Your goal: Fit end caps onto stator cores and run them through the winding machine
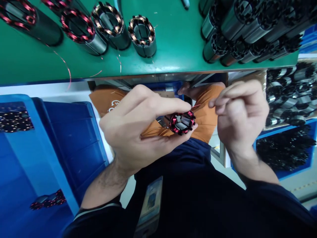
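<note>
So the left hand (138,125) has a red-wound motor stator (182,123) gripped between fingers and thumb, out over the lap just short of the green bench (173,36). Those fingers hide most of its outer wall. A bit of red wire (196,105) pokes toward the right hand (241,112), whose fingers are curled in tight; can't tell if they've caught it. Bench is pretty crowded: finished-looking wound stators (146,48) upper left with wire scraps (69,73) near the edge, and a pack of bare stator cores (231,28) upper right. Blue bins (47,138) box in the left side, while loose metal cores (287,94) and black parts (282,148) fill the right.
</note>
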Demonstrator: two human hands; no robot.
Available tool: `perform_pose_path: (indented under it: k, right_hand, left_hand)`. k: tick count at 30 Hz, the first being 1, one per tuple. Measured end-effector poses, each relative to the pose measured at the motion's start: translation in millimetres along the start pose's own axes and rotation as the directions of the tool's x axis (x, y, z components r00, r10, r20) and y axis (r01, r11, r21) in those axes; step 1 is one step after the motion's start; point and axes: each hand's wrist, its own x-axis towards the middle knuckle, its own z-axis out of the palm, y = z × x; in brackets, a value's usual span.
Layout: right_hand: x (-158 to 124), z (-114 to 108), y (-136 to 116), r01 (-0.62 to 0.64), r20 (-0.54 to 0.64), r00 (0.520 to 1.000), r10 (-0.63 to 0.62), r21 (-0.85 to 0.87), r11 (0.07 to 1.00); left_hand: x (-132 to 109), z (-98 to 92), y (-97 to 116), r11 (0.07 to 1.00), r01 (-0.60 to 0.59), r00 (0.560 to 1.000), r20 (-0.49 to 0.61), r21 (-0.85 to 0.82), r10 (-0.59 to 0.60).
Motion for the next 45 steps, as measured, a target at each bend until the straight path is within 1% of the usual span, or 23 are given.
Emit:
perform_pose_path:
  k: [2,4,6,11,13,15,18,21,24,27,30,33,35,36,37,38,39,40,41,42,43,44,45]
  right_hand:
    - [-8.0,7.0,-0.3,0.127,0.078,0.989,-0.127,0.007,0.992]
    - [-14.3,11.0,-3.9,0.153,0.141,0.978,-0.154,0.017,0.988]
    - [-16.4,11.1,-7.8,0.101,0.165,0.981,-0.101,0.008,0.995]
    - [-9.0,3.6,-9.9,-0.017,0.192,0.981,0.012,0.028,0.999]
    - [-7.9,3.9,-9.9,-0.086,0.188,0.979,0.073,0.066,0.994]
    - [-10.4,8.0,-10.7,-0.194,0.171,0.97,0.171,0.126,0.973]
    - [-19.3,19.0,-11.9,-0.406,0.172,0.912,0.372,0.251,0.879]
    - [-27.7,29.5,-11.1,-0.563,0.24,0.827,0.509,0.351,0.748]
    - [-31.6,34.0,-9.0,-0.618,0.24,0.785,0.572,0.381,0.688]
    - [-32.6,31.8,-7.3,-0.635,0.231,0.77,0.595,0.378,0.674]
    - [-30.7,25.1,-4.2,-0.634,0.283,0.774,0.567,0.346,0.692]
    - [-20.2,14.7,-0.6,-0.498,0.328,0.854,0.405,0.284,0.82]
    - [-6.8,4.6,-2.1,-0.311,0.374,0.899,0.228,0.178,0.933]
    - [1.1,-1.5,-5.0,-0.196,0.411,0.901,0.137,0.105,0.975]
    - [9.1,-8.1,-9.2,-0.072,0.46,0.886,0.054,0.02,0.997]
    - [16.5,-14.8,-14.2,0.063,0.516,0.856,-0.022,-0.061,0.996]
    - [22.7,-21.3,-19.4,0.189,0.58,0.81,-0.086,-0.12,0.975]
    - [27.3,-26.9,-24.2,0.269,0.632,0.767,-0.113,-0.156,0.951]
    - [29.9,-31.6,-27.9,0.28,0.664,0.741,-0.096,-0.176,0.944]
    - [30.6,-34.8,-30.2,0.215,0.674,0.738,-0.037,-0.183,0.959]
    - [29.7,-36.8,-30.9,0.082,0.661,0.748,0.056,-0.175,0.981]
    - [27.6,-37.5,-30.3,-0.097,0.64,0.747,0.178,-0.16,0.982]
    - [24.8,-37.3,-28.6,-0.277,0.623,0.722,0.301,-0.139,0.951]
  left_hand:
    - [1.2,1.1,-0.4,0.999,-0.034,0.996,-0.087,0.022,0.036]
    - [1.8,4.3,-3.0,0.998,-0.047,0.994,-0.098,0.028,0.05]
    - [1.4,8.0,-5.2,0.996,-0.065,0.993,-0.095,0.053,0.07]
    - [1.0,20.5,-2.4,0.986,-0.055,0.982,-0.17,0.16,0.082]
    - [2.3,27.7,-2.6,0.991,-0.047,0.989,-0.133,0.124,0.063]
    - [3.7,34.6,-5.7,0.994,-0.082,0.985,-0.147,0.073,0.092]
    - [3.9,40.7,-12.6,0.98,-0.175,0.961,-0.199,0.098,0.191]
    - [0.4,41.8,-18.3,0.955,-0.182,0.958,-0.176,0.234,0.226]
    - [-4.6,43.5,-23.7,0.932,-0.211,0.951,-0.161,0.296,0.266]
    - [-7.9,48.1,-28.2,0.927,-0.224,0.956,-0.116,0.302,0.269]
    - [-10.1,50.7,-25.2,0.927,-0.232,0.954,-0.119,0.295,0.276]
    - [-10.7,44.8,-13.1,0.958,-0.18,0.965,-0.15,0.225,0.216]
    - [-8.5,37.0,-7.2,0.987,-0.098,0.987,-0.112,0.125,0.112]
    - [-6.5,33.2,-7.3,0.998,-0.04,0.997,-0.065,0.038,0.043]
    - [-4.2,30.1,-10.3,0.996,0.034,0.999,0.011,-0.078,-0.033]
    - [-2.0,28.0,-15.9,0.968,0.134,0.986,0.13,-0.214,-0.108]
    - [-0.3,27.2,-23.5,0.902,0.259,0.946,0.277,-0.345,-0.166]
    - [0.4,27.6,-32.0,0.806,0.385,0.888,0.418,-0.45,-0.191]
    - [-0.3,29.0,-40.0,0.715,0.472,0.841,0.506,-0.515,-0.19]
    - [-2.4,31.2,-46.2,0.677,0.491,0.837,0.511,-0.548,-0.193]
    - [-5.7,34.0,-49.5,0.714,0.438,0.878,0.43,-0.547,-0.21]
    - [-9.9,37.0,-49.5,0.812,0.331,0.935,0.281,-0.481,-0.215]
    - [-14.3,39.9,-46.4,0.922,0.192,0.981,0.104,-0.335,-0.167]
